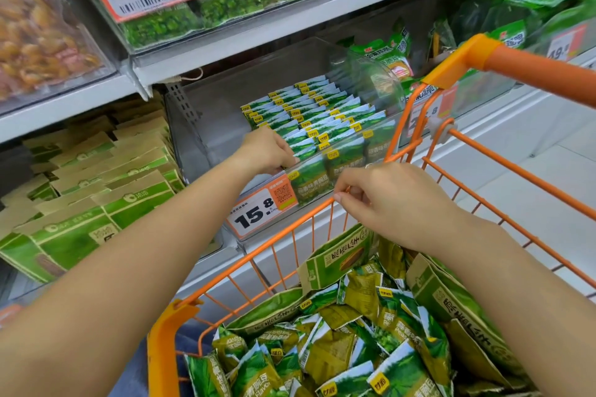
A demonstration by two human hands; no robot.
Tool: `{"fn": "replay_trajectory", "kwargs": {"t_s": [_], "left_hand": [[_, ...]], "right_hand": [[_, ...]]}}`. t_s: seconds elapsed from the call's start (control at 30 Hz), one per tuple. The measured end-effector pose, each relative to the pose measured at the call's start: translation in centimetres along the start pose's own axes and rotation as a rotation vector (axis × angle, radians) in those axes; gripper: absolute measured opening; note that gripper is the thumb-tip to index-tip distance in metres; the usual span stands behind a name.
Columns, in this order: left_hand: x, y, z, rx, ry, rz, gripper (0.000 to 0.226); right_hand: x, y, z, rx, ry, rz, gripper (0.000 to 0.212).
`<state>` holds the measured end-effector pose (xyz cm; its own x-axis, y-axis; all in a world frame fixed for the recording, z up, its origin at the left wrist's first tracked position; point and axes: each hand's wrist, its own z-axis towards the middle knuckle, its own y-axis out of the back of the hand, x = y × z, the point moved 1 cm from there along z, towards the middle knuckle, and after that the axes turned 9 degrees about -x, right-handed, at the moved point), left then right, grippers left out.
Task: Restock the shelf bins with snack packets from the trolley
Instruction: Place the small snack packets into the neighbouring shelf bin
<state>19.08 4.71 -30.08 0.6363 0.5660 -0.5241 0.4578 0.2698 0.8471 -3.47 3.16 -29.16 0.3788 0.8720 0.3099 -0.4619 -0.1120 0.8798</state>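
Note:
Rows of green snack packets [322, 106] stand upright in a clear shelf bin [206, 126]. My left hand [269, 150] reaches into the bin's front left corner, its fingers curled down round the top of a packet in the front rows. My right hand [390, 203] sits over the front rim of the orange trolley [258, 255], fingers curled, fingertips pinched at the wire. A heap of loose green packets [354, 348] fills the trolley below.
Green-and-kraft boxes [338, 258] lie among the trolley's packets, and more of them fill the shelf at left [96, 190]. A 15.8 price tag [261, 209] hangs on the bin's front. The trolley handle [532, 71] crosses at upper right. Another shelf sits close above the bin.

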Motion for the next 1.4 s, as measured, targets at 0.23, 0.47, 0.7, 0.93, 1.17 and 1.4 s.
{"fn": "replay_trajectory", "kwargs": {"t_s": [0.23,0.47,0.7,0.93,1.17,1.4], "left_hand": [[0.2,-0.1,0.3,-0.207,-0.21,0.093,0.02],[-1.1,1.0,0.3,0.309,-0.201,0.274,0.027],[-0.1,-0.7,1.9,0.307,-0.351,0.384,0.057],[0.4,-0.9,2.2,0.096,-0.565,0.508,0.065],[0.6,-1.2,2.5,0.13,-0.544,0.469,0.062],[0.1,3.0,-0.8,-0.082,-0.387,0.284,0.036]], "right_hand": [[0.0,0.1,0.1,0.007,-0.005,0.011,0.021],[0.0,0.0,0.2,0.003,-0.001,0.011,0.021],[-0.5,0.3,0.2,-0.012,-0.017,0.004,0.02],[-0.4,0.3,0.2,-0.01,-0.015,0.013,0.02],[-0.5,0.4,0.3,-0.008,-0.022,0.006,0.018],[-0.4,1.0,0.4,0.075,-0.135,0.229,0.024]]}}
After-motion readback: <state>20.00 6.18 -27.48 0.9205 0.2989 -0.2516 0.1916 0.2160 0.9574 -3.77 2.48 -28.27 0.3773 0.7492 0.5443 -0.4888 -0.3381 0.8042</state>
